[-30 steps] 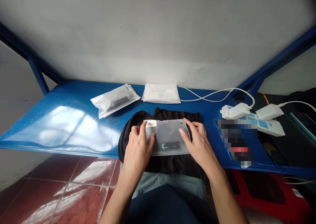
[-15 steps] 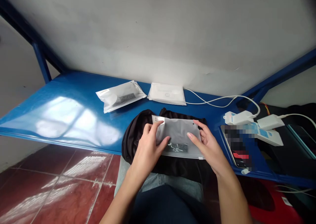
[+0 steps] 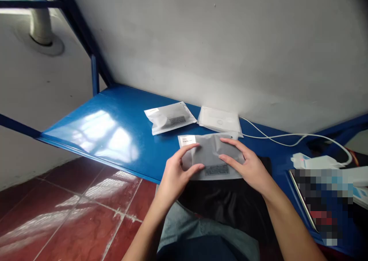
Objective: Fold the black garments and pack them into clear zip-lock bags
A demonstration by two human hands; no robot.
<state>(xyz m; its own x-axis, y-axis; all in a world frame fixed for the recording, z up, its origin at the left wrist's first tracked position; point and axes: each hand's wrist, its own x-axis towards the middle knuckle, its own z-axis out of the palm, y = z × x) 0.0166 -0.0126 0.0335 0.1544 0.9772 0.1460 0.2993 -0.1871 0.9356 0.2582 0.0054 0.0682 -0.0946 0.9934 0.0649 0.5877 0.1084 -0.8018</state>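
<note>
A frosted zip bag (image 3: 211, 153) with a white label at its upper left corner and a dark printed panel low on its front is held between both hands. My left hand (image 3: 178, 172) grips its left end, thumb and index finger on the front face. My right hand (image 3: 250, 165) holds the right part, with its thumb and index fingertip pressing nearer the middle. Black cloth (image 3: 224, 199) lies over my lap below the bag. Behind it, a similar filled bag (image 3: 172, 118) and a flatter white bag (image 3: 220, 119) rest on the blue shelf.
The blue shelf (image 3: 149, 149) runs along a grey wall (image 3: 215, 53), with blue frame bars at the left. On the right are a phone (image 3: 304, 199), white plugs on a power strip (image 3: 313, 162) and a looping white cable (image 3: 287, 135). Red floor tiles (image 3: 77, 215) show below.
My view has turned left. The held bag has moved forward, closer to the two bags on the shelf. My right fingers have shifted inward from its right corner.
</note>
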